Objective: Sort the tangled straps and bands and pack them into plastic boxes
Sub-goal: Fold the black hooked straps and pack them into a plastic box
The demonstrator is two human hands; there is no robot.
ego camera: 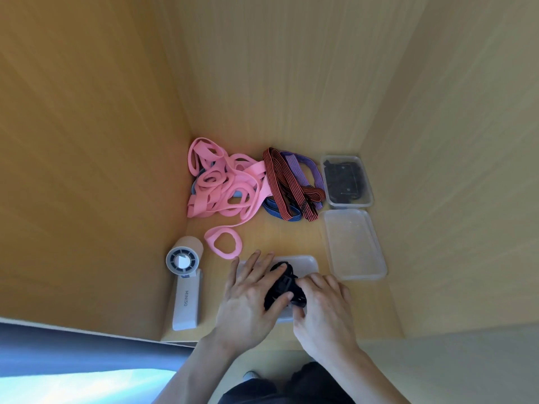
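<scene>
A bundle of black straps (281, 284) sits over a clear plastic box (306, 262) near the front of the desk. My left hand (250, 295) holds the bundle, thumb on one side and fingers spread over the box's left edge. My right hand (323, 304) grips the bundle's right end with curled fingers. Farther back lies a tangle of pink bands (224, 185), one pink loop (223, 243) trailing toward me. Red-and-black (280, 185), purple (306, 167) and blue striped straps (277, 211) lie beside the pink pile.
A clear box (347, 182) holding black straps stands at the back right, with an empty clear box (354, 246) in front of it. A white handheld fan (185, 275) lies on the left. Wooden walls enclose the desk on three sides.
</scene>
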